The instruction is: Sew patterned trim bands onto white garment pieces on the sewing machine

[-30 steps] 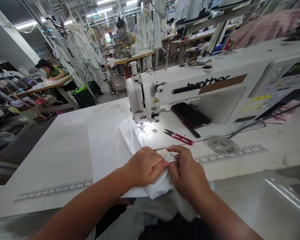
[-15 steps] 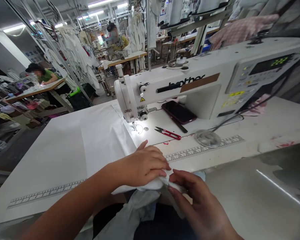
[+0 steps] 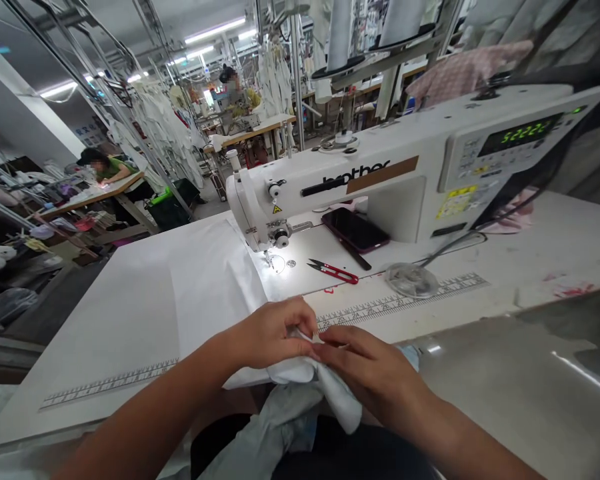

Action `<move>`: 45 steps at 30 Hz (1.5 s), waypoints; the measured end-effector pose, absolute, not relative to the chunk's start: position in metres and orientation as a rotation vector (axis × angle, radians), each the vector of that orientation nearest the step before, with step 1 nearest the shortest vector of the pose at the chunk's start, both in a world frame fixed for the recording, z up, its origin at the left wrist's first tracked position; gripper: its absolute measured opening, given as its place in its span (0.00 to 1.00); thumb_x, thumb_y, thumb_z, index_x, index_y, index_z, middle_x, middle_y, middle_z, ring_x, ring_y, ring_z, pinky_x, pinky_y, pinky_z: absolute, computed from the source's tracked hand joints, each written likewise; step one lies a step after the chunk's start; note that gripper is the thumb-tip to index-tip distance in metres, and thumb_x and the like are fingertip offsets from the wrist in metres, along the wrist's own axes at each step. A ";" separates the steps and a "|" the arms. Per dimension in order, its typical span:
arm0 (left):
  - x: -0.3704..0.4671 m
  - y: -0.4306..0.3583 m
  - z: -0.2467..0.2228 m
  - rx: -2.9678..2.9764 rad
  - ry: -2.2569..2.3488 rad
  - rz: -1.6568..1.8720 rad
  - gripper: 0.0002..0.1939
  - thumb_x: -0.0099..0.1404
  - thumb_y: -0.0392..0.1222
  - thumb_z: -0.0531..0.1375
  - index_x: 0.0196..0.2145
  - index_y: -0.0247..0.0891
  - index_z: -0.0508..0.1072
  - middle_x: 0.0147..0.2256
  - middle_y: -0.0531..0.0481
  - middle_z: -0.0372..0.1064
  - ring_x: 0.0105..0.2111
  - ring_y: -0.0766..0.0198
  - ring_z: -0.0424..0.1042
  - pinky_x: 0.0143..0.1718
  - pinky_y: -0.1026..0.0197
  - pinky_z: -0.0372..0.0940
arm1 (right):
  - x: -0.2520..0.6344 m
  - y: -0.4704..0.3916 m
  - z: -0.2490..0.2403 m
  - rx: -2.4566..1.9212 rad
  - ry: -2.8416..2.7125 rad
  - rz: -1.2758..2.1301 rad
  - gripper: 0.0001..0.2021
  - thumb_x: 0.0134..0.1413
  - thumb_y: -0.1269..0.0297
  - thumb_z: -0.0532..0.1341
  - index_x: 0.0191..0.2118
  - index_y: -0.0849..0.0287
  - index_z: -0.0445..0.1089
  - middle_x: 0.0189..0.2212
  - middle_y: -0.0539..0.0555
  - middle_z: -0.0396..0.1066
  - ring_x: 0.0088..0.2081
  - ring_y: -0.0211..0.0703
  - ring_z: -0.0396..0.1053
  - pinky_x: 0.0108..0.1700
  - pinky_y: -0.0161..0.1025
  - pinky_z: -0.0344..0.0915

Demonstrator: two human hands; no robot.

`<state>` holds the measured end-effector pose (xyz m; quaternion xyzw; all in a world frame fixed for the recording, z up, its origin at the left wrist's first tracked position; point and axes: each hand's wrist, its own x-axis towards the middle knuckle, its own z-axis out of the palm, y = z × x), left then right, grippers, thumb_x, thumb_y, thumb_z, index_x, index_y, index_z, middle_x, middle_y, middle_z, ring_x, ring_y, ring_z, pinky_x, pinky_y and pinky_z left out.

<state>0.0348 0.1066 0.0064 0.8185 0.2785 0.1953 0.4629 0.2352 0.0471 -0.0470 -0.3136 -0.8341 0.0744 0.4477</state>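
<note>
White fabric lies on the sewing table left of the needle and hangs over the front edge toward my lap. At that edge my left hand pinches a fold of it between thumb and curled fingers. My right hand meets the left at the same fold, its fingertips pressed on the cloth and partly hidden. A loose end of the fabric droops below both hands. Behind them stands the white sewing machine, its lamp lit over the needle plate.
Red thread snips lie right of the needle, near a dark phone. A clear round dish sits beside the printed ruler strip. Pink cloth lies behind the machine. Two people work at tables farther back.
My left hand has gone from lying flat over the cloth to pinching it. My right hand has closed in beside it, and the cloth end hangs lower. The view has shifted slightly.
</note>
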 end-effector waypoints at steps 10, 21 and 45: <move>0.000 0.085 -0.038 2.427 1.283 0.690 0.37 0.62 0.58 0.60 0.61 0.39 0.52 0.63 0.31 0.50 0.66 0.42 0.44 0.61 0.29 0.41 | 0.239 0.055 -0.043 -0.608 -2.433 -0.104 0.10 0.63 0.72 0.53 0.44 0.61 0.71 0.44 0.55 0.73 0.50 0.47 0.64 0.52 0.43 0.63; -0.111 0.131 -0.029 2.584 1.605 0.172 0.24 0.71 0.47 0.49 0.62 0.36 0.58 0.63 0.41 0.54 0.65 0.53 0.51 0.64 0.40 0.47 | 0.178 0.047 -0.042 -0.592 -2.731 -0.201 0.05 0.54 0.64 0.61 0.35 0.59 0.70 0.32 0.54 0.70 0.40 0.47 0.63 0.55 0.47 0.56; 0.003 0.115 -0.031 2.507 1.527 0.306 0.15 0.70 0.46 0.52 0.50 0.35 0.61 0.62 0.33 0.55 0.65 0.46 0.48 0.60 0.27 0.42 | 0.232 0.048 -0.055 -0.623 -2.668 -0.149 0.09 0.60 0.71 0.55 0.41 0.61 0.71 0.40 0.54 0.73 0.49 0.49 0.62 0.65 0.50 0.41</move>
